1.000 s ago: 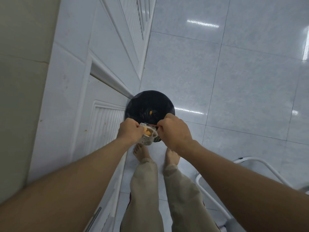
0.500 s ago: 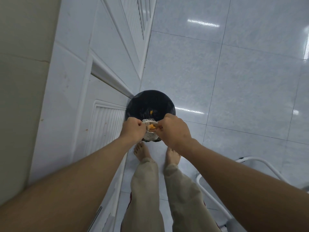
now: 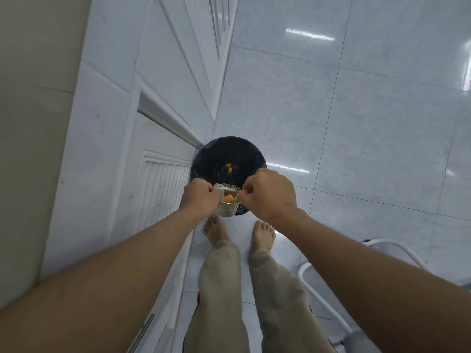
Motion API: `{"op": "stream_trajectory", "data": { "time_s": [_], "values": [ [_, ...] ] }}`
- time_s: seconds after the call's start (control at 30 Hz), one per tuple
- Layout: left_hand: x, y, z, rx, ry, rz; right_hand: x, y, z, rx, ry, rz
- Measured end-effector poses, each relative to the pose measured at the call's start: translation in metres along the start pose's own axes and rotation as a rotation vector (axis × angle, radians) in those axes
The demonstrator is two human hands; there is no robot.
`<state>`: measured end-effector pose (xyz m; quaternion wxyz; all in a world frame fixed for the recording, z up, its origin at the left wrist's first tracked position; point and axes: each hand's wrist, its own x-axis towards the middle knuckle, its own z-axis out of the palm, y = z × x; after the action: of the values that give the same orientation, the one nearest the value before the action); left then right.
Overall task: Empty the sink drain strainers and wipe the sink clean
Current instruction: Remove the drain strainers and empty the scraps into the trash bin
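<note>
I hold a pale mesh drain strainer (image 3: 226, 205) between both hands over the near rim of a black-lined trash bin (image 3: 216, 159) on the floor. My left hand (image 3: 200, 198) grips its left rim. My right hand (image 3: 270, 193) pinches its right rim with thumb and fingers. An orange food scrap (image 3: 228, 198) lies inside the strainer. Two orange bits (image 3: 229, 167) lie in the bin. The sink is out of view.
White cabinet doors (image 3: 158, 118) run along the left, right beside the bin. Glossy grey floor tiles (image 3: 356, 123) spread to the right. My bare feet (image 3: 239, 233) stand just short of the bin. A white tubular frame (image 3: 328, 309) stands at the lower right.
The strainer has been turned more upright and pulled slightly wider between my hands. A second orange bit now lies in the bin. My hands stay over the bin's near rim.
</note>
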<state>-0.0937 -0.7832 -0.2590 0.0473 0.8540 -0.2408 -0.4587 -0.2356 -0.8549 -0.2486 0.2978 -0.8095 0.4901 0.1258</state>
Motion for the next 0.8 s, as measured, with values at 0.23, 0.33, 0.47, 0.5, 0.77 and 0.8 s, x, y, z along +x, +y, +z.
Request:
{"op": "stream_trajectory", "data": {
  "time_s": [0.23, 0.33, 0.47, 0.5, 0.77, 0.8],
  "values": [
    [0.0, 0.001, 0.002, 0.038, -0.018, 0.047, 0.005, -0.005, 0.005, -0.04, -0.187, -0.025],
    [0.0, 0.001, 0.002, 0.042, -0.015, 0.033, 0.002, -0.003, 0.009, -0.037, -0.147, -0.056],
    [0.0, 0.0, 0.001, 0.05, -0.007, 0.026, -0.002, 0.005, 0.012, -0.024, -0.031, -0.075],
    [-0.001, 0.0, 0.0, 0.053, -0.012, 0.027, -0.003, 0.007, 0.013, -0.019, -0.015, -0.066],
    [0.0, -0.003, 0.002, 0.052, -0.016, 0.026, -0.003, 0.005, 0.006, 0.039, 0.091, -0.019],
    [0.0, -0.002, 0.002, 0.05, -0.016, 0.025, -0.003, 0.005, 0.004, 0.034, 0.079, -0.018]
  ]
}}
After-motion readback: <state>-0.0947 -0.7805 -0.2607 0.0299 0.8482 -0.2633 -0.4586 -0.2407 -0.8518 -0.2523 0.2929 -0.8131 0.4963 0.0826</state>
